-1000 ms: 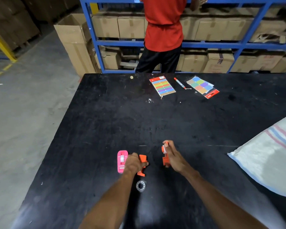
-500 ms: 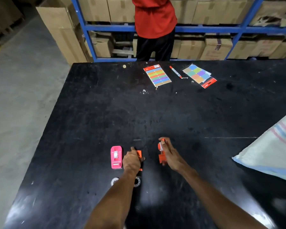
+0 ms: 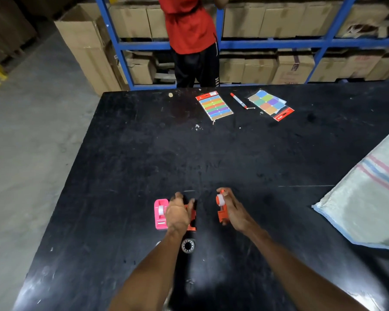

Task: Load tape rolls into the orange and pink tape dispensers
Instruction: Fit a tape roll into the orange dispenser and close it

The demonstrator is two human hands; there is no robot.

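Note:
A pink tape dispenser [image 3: 160, 213] with a tape roll in it lies on the black table [image 3: 234, 158], just left of my left hand [image 3: 178, 213]. My left hand covers and grips an orange dispenser piece [image 3: 191, 218], mostly hidden beneath it. My right hand [image 3: 233, 209] holds an upright orange dispenser half [image 3: 221, 209] with a whitish tape roll at its top. A loose tape roll [image 3: 188, 245] lies on the table near my left wrist.
Two packs of coloured sticky labels [image 3: 214, 107], [image 3: 270, 104] and a red marker [image 3: 238, 100] lie at the far edge. A woven sack [image 3: 368, 198] covers the right side. A person in a red shirt [image 3: 189, 30] stands at blue shelving with cartons behind the table.
Both hands stay on the orange pieces in nearly the same spot. My left hand has settled flatter over its piece. The camera view shifted slightly.

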